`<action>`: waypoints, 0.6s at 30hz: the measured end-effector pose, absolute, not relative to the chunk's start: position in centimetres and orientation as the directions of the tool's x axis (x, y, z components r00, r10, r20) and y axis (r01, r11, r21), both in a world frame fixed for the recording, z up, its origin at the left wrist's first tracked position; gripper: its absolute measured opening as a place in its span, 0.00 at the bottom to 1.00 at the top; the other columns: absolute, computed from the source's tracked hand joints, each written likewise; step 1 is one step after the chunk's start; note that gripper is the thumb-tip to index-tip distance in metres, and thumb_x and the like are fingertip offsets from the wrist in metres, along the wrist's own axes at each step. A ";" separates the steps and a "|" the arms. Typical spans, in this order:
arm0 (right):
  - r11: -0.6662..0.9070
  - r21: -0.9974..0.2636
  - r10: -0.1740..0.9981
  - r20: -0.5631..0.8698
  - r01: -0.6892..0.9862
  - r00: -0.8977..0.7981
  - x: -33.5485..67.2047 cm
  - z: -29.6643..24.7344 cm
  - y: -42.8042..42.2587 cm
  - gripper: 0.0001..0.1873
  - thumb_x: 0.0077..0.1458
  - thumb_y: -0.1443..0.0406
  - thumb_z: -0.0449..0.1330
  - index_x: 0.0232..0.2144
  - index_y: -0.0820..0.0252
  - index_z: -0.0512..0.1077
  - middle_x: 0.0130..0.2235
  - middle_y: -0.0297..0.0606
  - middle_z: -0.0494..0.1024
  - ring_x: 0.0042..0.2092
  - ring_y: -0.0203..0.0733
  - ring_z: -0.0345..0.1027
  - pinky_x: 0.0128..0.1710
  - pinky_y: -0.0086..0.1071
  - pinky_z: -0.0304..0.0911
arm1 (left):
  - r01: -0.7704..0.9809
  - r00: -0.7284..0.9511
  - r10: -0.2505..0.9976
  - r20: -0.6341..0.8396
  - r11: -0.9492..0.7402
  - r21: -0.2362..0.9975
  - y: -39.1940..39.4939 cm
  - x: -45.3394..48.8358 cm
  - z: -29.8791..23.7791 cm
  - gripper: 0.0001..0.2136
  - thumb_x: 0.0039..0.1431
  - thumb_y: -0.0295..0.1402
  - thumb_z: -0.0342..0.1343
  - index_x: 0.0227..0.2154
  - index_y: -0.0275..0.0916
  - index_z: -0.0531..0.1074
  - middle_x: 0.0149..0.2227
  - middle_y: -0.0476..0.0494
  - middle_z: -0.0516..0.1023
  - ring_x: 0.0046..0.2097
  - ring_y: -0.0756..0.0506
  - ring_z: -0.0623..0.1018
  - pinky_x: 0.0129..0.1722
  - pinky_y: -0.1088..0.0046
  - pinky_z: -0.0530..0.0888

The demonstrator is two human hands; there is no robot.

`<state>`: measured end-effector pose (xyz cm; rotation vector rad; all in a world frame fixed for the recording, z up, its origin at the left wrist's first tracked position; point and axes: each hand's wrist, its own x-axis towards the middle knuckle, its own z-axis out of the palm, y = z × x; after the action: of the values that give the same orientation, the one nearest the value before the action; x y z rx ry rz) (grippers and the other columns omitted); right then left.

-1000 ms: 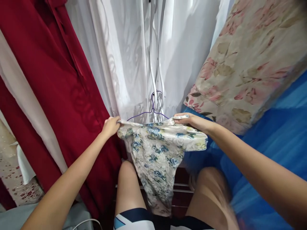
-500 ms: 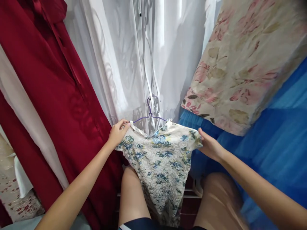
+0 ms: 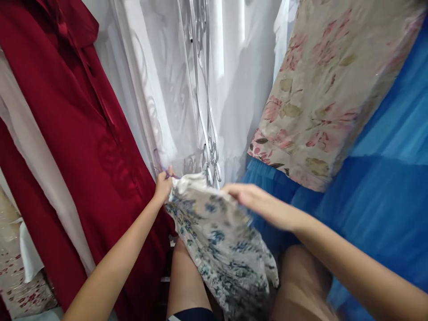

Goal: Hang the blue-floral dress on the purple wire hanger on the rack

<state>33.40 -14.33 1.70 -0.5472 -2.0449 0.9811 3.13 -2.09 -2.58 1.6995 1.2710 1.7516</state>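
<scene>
A small cream garment with blue flowers [image 3: 220, 240] hangs down over my knees. My left hand [image 3: 163, 185] is closed on its top left corner, together with the purple hanger [image 3: 159, 164], whose hook pokes up beside the hand. My right hand [image 3: 249, 198] lies across the garment's top right part, blurred by motion. Its fingers look stretched out over the cloth, and whether they grip it is unclear.
A dark red garment [image 3: 76, 125] hangs on the left with a pale one [image 3: 26, 147] beside it. A white sheer curtain [image 3: 187, 89] hangs straight ahead. A pink-flowered cloth [image 3: 321, 89] and blue fabric [image 3: 384, 191] hang on the right.
The garment has swung left and turned sideways with the hanger. My right hand left the garment's right sleeve and moved left across its top. My left hand kept its hold.
</scene>
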 end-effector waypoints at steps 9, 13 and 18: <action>0.850 -0.227 0.500 0.629 0.475 -0.595 30.2 -5.3 -13.3 0.58 0.48 0.62 0.69 0.70 0.58 0.39 0.69 0.52 0.51 0.69 0.57 0.45 0.66 0.51 0.50 | -0.514 0.087 0.931 0.354 -0.262 0.816 -7.8 10.0 -1.6 0.22 0.62 0.54 0.49 0.27 0.37 0.67 0.23 0.50 0.68 0.19 0.55 0.63 0.18 0.79 0.60; 0.832 -0.118 0.442 0.730 0.541 -0.521 30.1 -7.3 -12.7 0.61 0.43 0.64 0.68 0.70 0.60 0.37 0.66 0.55 0.55 0.65 0.59 0.52 0.61 0.50 0.58 | -0.599 0.215 0.896 0.389 -0.193 0.777 -10.0 14.5 -1.4 0.13 0.58 0.42 0.61 0.38 0.36 0.74 0.40 0.43 0.75 0.40 0.50 0.77 0.36 0.78 0.73; 0.635 -0.167 0.571 0.759 0.754 -0.312 35.8 -7.1 -14.2 0.47 0.48 0.63 0.63 0.68 0.50 0.50 0.54 0.44 0.70 0.50 0.52 0.70 0.42 0.38 0.69 | -0.619 0.270 0.913 0.306 -0.079 0.781 -9.7 13.0 -4.0 0.19 0.49 0.29 0.66 0.46 0.39 0.74 0.51 0.38 0.76 0.55 0.39 0.74 0.55 0.60 0.71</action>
<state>35.79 -14.24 -7.11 -1.0366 -2.0143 -0.2765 13.02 -9.72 -4.03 1.0153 0.3708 1.3169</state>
